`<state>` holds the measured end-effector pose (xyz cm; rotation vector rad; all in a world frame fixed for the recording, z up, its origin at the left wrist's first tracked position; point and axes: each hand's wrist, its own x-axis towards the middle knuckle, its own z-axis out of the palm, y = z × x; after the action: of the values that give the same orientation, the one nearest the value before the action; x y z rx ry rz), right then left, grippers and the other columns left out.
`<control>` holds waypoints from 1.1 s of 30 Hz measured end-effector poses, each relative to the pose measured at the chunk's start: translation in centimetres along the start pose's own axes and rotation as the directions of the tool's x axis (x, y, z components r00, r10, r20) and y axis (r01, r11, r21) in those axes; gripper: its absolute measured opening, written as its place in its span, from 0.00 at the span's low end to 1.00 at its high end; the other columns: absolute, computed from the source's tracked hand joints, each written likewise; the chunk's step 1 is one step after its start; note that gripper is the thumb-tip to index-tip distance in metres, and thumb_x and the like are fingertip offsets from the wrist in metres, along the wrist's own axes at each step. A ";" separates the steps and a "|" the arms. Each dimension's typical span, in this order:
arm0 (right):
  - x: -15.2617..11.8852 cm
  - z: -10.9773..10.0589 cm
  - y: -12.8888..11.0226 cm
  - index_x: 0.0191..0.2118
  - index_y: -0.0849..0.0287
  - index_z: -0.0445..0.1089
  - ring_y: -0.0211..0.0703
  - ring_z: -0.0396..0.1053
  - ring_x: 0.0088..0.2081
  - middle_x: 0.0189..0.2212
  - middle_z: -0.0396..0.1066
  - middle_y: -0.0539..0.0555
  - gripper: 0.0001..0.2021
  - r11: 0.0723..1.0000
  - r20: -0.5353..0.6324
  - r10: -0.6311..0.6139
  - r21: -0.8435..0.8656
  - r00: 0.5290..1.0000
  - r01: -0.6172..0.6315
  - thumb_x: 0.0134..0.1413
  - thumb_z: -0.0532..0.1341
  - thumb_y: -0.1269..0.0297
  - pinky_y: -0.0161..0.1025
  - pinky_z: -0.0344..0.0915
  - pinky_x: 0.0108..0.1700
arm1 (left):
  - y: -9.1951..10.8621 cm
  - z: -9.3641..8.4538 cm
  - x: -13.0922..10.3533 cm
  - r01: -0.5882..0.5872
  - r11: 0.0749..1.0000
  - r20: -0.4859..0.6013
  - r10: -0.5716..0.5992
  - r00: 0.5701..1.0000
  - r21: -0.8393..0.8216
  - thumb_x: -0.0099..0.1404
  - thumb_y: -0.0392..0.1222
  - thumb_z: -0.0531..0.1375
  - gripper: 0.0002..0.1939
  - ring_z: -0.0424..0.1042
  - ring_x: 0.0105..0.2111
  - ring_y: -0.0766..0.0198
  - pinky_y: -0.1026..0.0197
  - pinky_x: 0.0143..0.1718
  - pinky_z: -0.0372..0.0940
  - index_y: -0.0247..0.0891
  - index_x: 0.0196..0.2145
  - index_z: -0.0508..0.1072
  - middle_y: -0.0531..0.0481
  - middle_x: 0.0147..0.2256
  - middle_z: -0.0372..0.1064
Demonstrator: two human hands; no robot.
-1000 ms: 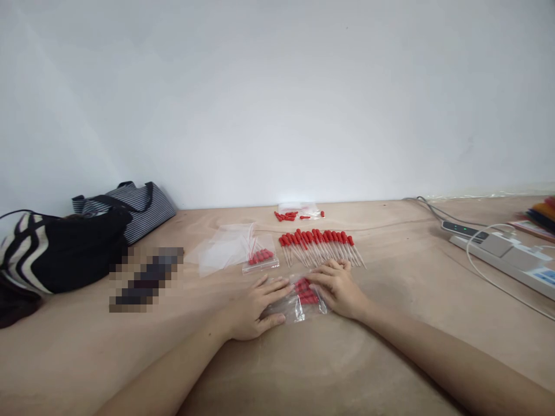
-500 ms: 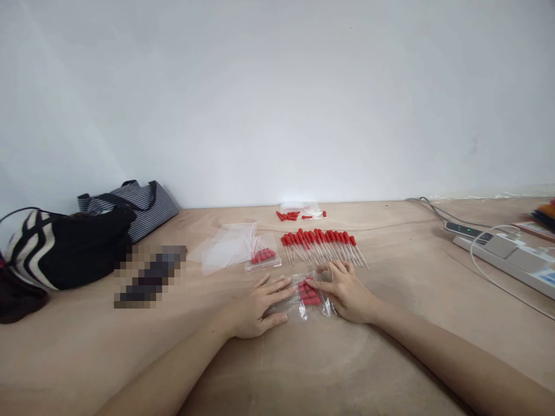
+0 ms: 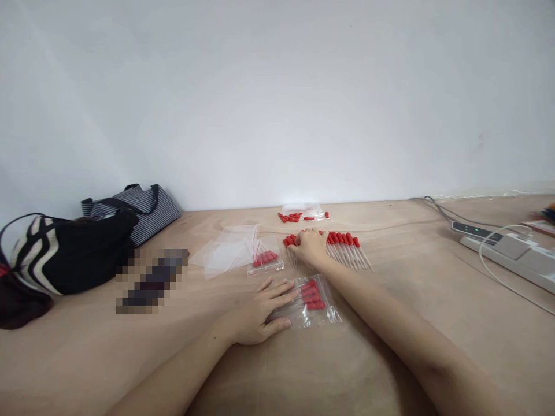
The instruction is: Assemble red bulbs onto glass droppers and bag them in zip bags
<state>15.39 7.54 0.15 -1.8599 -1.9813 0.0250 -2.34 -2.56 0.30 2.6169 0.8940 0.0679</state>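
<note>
A clear zip bag [image 3: 299, 318] with several red-headed sticks [image 3: 313, 296] inside lies flat in front of me. My left hand [image 3: 260, 311] rests on the bag's left part, fingers spread. Beyond it, my right hand [image 3: 309, 247] is over the left part of a row of red-tipped sticks [image 3: 349, 242]; its fingers are bent down among the red tips, and what they touch is hidden. Another filled bag [image 3: 265, 260] lies to the left of the row.
Flat clear bags [image 3: 229, 248] lie left of the filled bag. Small red pieces [image 3: 290, 218] sit near the wall. Black bag [image 3: 87, 248], striped bag [image 3: 150, 214] and a blurred dark object [image 3: 154, 280] are left; a power strip [image 3: 511, 254] with cables is right.
My right hand has left the bag in front and moved forward to the row of sticks. That bag now lies open to view on its right side. My left hand stays on it.
</note>
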 end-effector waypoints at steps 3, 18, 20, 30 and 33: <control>0.4 0.7 -1.2 0.32 0.63 0.71 0.56 0.60 0.45 0.38 0.69 0.64 0.14 0.999 0.010 0.044 -0.008 0.999 -0.044 0.45 0.58 0.56 0.52 0.44 0.47 | -0.1 0.1 -0.1 -0.010 1.000 -0.017 0.009 1.000 -0.011 0.64 0.50 0.49 0.27 0.42 0.60 0.55 0.43 0.59 0.35 0.50 0.59 0.47 0.52 0.60 0.41; -2.9 -3.3 4.9 0.39 0.59 0.59 0.38 0.65 0.31 0.31 0.66 0.53 0.11 0.820 -0.127 -0.100 0.552 0.987 0.154 0.57 0.46 0.59 0.36 0.61 0.33 | 0.4 -0.2 0.1 0.016 1.000 -0.002 -0.016 1.000 0.005 0.64 0.50 0.49 0.26 0.42 0.60 0.57 0.44 0.59 0.35 0.49 0.59 0.48 0.52 0.60 0.41; -5.4 -3.6 7.1 0.45 0.56 0.52 0.36 0.63 0.26 0.29 0.63 0.49 0.15 0.580 -0.187 -0.097 0.787 0.978 0.208 0.54 0.51 0.56 0.36 0.61 0.29 | 0.5 -0.3 0.1 0.026 1.000 0.006 -0.026 1.000 0.019 0.64 0.49 0.49 0.26 0.42 0.60 0.57 0.44 0.59 0.35 0.49 0.59 0.47 0.51 0.60 0.41; -12.3 -3.3 9.9 0.43 0.53 0.51 0.37 0.65 0.28 0.26 0.64 0.47 0.20 0.306 0.042 0.029 0.951 0.999 -0.049 0.49 0.57 0.50 0.40 0.64 0.34 | 0.1 -0.1 0.1 0.023 0.999 0.004 -0.023 1.000 0.042 0.65 0.50 0.48 0.26 0.40 0.60 0.58 0.44 0.59 0.35 0.50 0.59 0.45 0.53 0.61 0.38; -12.6 -2.9 9.7 0.40 0.53 0.52 0.38 0.67 0.29 0.27 0.65 0.47 0.19 0.242 0.115 0.022 0.963 0.993 -0.117 0.49 0.56 0.48 0.40 0.64 0.35 | 0.1 0.0 0.0 0.023 0.999 -0.002 -0.023 1.000 0.048 0.65 0.50 0.47 0.26 0.40 0.60 0.58 0.44 0.59 0.35 0.50 0.59 0.45 0.53 0.61 0.39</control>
<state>25.67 -4.32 -3.70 -1.0146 -1.2648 1.1364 -2.28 -2.58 0.31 2.6503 0.9375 0.0427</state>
